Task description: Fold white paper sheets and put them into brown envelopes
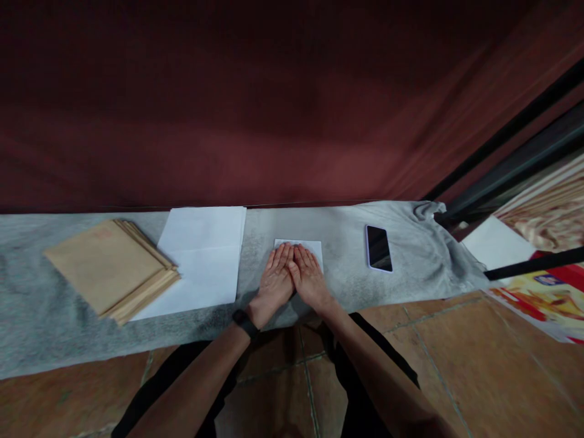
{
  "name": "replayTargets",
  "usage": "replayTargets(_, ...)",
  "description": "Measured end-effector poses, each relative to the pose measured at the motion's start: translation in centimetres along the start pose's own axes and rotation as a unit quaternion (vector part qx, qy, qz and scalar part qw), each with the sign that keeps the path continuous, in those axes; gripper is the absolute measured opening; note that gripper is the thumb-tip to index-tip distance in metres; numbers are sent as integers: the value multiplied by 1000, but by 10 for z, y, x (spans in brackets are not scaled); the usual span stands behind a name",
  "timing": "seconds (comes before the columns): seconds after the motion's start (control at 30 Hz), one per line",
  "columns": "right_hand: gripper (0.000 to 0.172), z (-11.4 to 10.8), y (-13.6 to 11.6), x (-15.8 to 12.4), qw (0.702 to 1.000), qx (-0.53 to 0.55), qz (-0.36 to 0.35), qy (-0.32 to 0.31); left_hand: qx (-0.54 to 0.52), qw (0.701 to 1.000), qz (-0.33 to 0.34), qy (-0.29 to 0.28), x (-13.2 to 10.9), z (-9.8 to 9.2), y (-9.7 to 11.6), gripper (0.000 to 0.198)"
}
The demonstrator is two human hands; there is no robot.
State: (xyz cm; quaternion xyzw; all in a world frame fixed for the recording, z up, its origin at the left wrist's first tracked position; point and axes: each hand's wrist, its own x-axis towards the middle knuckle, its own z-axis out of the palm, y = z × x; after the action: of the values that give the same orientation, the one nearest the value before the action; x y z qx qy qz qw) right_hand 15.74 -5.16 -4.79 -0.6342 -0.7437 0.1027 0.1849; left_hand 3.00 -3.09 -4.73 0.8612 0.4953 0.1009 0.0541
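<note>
A small folded white paper (pixel 311 244) lies on the grey cloth, mostly covered by my two hands. My left hand (pixel 277 275) rests flat on it with fingers stretched forward, a dark band (pixel 246 324) round the wrist. Against it, my right hand (pixel 310 275) also lies flat, its thumb crossing over the left hand's edge. Both palms face down and the fingers are straight. What lies under the palms is hidden.
Left of my hands, large white sheets (pixel 201 267) lie partly under a stack of brown envelopes (pixel 109 264). A phone (pixel 379 248) is to the right on the grey cloth (pixel 340 228). Behind rises a dark red surface (pixel 274 140); a colourful printed package (pixel 547 298) sits far right.
</note>
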Motion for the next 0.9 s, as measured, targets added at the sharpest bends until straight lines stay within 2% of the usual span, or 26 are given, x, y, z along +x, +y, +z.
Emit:
replayTargets(0.17, 59, 6, -2, 10, 1000, -12, 24, 2, 5, 1000, -7, -11, 9, 6, -7, 62)
replayTargets(0.33, 59, 9, 0, 12, 998, -45, 43, 21, 16, 999, -50, -11, 15, 7, -11, 60)
replayTargets(0.53, 62, 12, 12, 7, 994, -78, 48, 59, 33, 997, -65, 23, 13, 8, -18, 60)
replayTargets(0.9, 66, 6, 35, -3, 988, -119, 67, 68, 42, 993, -106, 22, 8, 4, -23, 61)
